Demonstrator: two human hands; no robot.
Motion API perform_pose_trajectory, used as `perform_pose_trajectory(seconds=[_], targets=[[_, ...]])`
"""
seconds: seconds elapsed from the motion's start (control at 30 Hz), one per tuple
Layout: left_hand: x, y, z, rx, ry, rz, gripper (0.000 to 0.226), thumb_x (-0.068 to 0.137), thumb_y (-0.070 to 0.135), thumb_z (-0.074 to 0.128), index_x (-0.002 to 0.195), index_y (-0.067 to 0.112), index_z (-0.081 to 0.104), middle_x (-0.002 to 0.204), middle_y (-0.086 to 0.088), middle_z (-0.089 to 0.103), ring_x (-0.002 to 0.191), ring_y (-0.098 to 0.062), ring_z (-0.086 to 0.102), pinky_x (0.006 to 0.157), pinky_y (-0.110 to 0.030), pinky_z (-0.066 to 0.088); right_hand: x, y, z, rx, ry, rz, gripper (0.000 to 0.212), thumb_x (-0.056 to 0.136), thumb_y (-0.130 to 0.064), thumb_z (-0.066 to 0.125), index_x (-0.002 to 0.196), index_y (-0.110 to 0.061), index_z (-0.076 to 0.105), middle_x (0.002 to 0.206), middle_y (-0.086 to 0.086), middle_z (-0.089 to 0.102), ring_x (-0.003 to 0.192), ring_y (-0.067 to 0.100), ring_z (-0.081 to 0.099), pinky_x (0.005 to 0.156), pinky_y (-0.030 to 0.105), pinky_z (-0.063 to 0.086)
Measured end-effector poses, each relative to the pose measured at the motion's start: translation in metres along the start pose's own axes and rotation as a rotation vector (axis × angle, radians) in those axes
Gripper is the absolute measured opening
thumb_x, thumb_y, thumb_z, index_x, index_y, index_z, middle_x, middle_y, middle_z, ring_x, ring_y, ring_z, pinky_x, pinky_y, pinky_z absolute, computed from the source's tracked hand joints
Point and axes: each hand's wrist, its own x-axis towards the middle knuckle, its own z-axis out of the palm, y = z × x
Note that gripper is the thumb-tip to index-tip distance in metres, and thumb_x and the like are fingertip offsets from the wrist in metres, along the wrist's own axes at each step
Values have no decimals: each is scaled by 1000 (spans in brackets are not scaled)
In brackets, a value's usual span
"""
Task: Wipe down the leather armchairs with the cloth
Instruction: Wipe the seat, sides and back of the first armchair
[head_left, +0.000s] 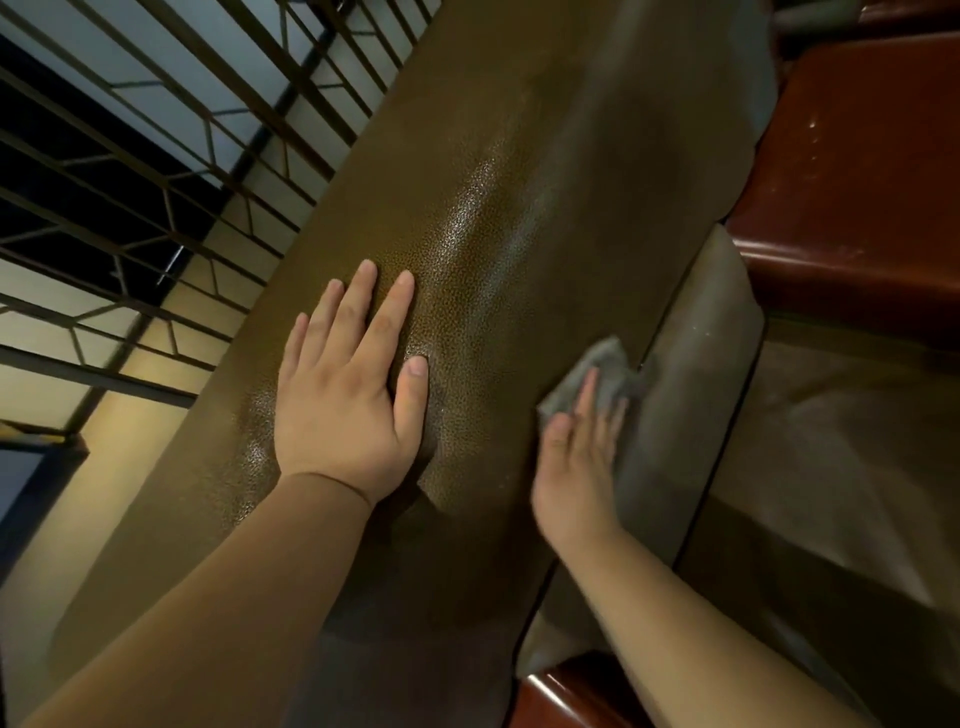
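Head view: an olive-brown leather armchair (519, 218) is seen from above, its pebbled backrest top running diagonally across the frame. The left hand (348, 400) is laid flat on the backrest, fingers straight and slightly spread, nothing held. The right hand (576, 462) is pressed with straight fingers on a grey cloth (597, 379), which is lying against the backrest's front face, just beside the seam with the seat cushion (696, 374). A reddish-brown polished wooden armrest (852, 197) is noted at right; a dark lattice window screen (145, 171) at left.
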Motion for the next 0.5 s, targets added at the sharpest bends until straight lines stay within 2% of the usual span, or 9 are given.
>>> perform_pose_trajectory(seconds=[0.07,0.1,0.2,0.23,0.3,0.37,0.4,0.47,0.5], targets=[[-1,1,0,1,1,-3,61,107,50,29,166,34,26,174,1,25,161,-25,19,129,-54,19,-5,4,-7,6,-55,108,97,76,-95,-11,158,-44,-15,171,-9,-20,158,17,-23,130,52,1],[-1,0,0,-4,5,-1,61,107,49,29,166,34,27,173,1,25,161,-25,20,128,-54,19,-14,-6,-7,27,-69,20,94,80,-93,-9,159,-41,-13,171,-8,-19,158,17,-22,130,50,1],[0,-3,2,-11,11,9,61,106,49,31,165,33,30,173,-1,28,160,-27,23,127,-56,22,-54,-55,8,56,-148,-427,77,102,-69,3,165,-25,-2,174,1,-12,160,29,-16,131,47,-1],[0,-4,2,-13,12,11,61,106,49,30,165,33,30,172,-1,28,159,-28,24,126,-57,23,-62,-57,14,27,-177,-522,75,104,-64,6,166,-22,0,174,4,-10,160,33,-15,130,49,1],[0,-4,2,-10,14,15,61,106,48,31,165,33,30,173,-1,28,159,-27,24,126,-57,23,-53,-34,18,-60,-138,-566,71,106,-62,8,167,-26,-3,174,4,-6,160,37,-10,129,57,7],[0,-3,2,-4,17,9,61,106,48,31,166,34,29,173,1,27,160,-26,22,127,-55,22,-31,6,15,-88,-30,-424,69,106,-64,9,165,-33,-9,172,3,-5,160,36,-8,127,63,12],[0,-2,2,-2,17,5,61,106,48,30,166,35,28,173,2,26,160,-25,21,128,-55,21,-21,21,9,-76,-14,-257,71,103,-67,7,163,-37,-14,172,1,-9,159,31,-12,127,62,11],[-1,-2,2,-2,15,1,61,106,49,30,166,35,27,173,2,26,161,-24,20,128,-54,20,-15,26,3,-29,-70,55,76,93,-76,1,158,-42,-19,171,-2,-18,157,19,-22,129,56,4],[-1,-2,2,-5,18,4,61,106,49,30,166,35,28,173,2,27,160,-25,21,128,-54,21,-20,15,2,3,-93,61,79,91,-80,-2,158,-41,-18,172,-1,-18,157,19,-23,129,53,2]])
